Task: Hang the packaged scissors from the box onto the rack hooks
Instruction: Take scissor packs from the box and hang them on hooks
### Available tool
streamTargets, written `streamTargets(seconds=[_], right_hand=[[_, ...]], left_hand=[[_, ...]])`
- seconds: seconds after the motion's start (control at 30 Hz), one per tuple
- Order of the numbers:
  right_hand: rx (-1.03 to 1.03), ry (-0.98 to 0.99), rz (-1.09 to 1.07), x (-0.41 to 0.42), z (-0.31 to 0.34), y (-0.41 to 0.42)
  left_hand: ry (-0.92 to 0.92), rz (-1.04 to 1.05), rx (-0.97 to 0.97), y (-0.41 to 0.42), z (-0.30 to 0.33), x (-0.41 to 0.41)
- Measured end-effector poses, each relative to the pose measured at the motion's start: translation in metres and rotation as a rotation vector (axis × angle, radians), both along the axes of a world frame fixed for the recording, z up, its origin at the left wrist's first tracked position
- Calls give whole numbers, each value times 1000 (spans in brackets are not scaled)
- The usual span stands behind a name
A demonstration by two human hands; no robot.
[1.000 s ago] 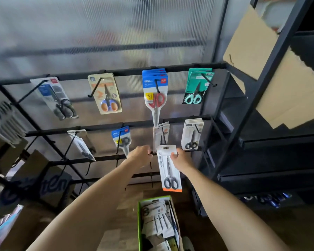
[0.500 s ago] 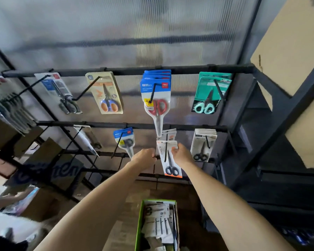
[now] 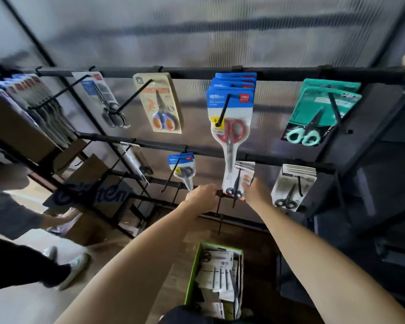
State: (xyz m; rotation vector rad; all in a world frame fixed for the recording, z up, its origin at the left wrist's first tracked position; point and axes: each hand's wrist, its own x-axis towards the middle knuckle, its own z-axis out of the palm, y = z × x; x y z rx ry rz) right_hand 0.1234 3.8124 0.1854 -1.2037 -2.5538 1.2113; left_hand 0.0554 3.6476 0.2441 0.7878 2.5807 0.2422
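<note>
a: where's the scissors pack [image 3: 236, 183] sitting?

b: on the middle-row hook; right hand [image 3: 255, 191] is pinching its edge, left hand [image 3: 202, 195] is gripping the bar [image 3: 222, 192].

a: handling?

b: probably light, stiff card; hold near the hang-hole.

Another person's leg and white shoe [image 3: 76, 265], printed cardboard box [image 3: 91, 195], ribbed translucent wall panel [image 3: 197, 31]

Shop display area, black rack [image 3: 220, 72] of peg hooks hung with carded retail scissors [image 3: 230, 118], stock box [image 3: 193, 274] on floor, ribbed translucent wall panel [image 3: 197, 31] behind
</note>
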Motion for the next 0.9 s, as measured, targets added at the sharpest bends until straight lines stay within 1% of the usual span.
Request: streamTargets(seconds=[0.1, 0.2, 0.3, 0.4, 0.53, 0.63, 0.77, 0.9], right_hand=[[24, -85, 21, 8, -8, -13], [-28, -143, 34, 11, -27, -31], [-37, -224, 35, 18, -40, -60], [-67, -259, -26, 28, -50, -92], [-126, -324, -133, 48, -65, -132], [-160, -378, -193, 73, -82, -165], [-261, -438, -285, 117, -110, -219], [-295, -468, -363, 153, -144, -257]], left_hand=[[5, -29, -12, -9, -13, -6], [-21, -48, 18, -22, -30, -15], [-73, -115, 21, -38, -49, -27], [-131, -223, -2, -57, -72, -39], [-173, -312, -43, -76, -101, -42], [-206, -418, -103, -87, -124, -38], [-239, -537, -222, -107, -160, -17], [-233, -652, -295, -117, -189, 17]])
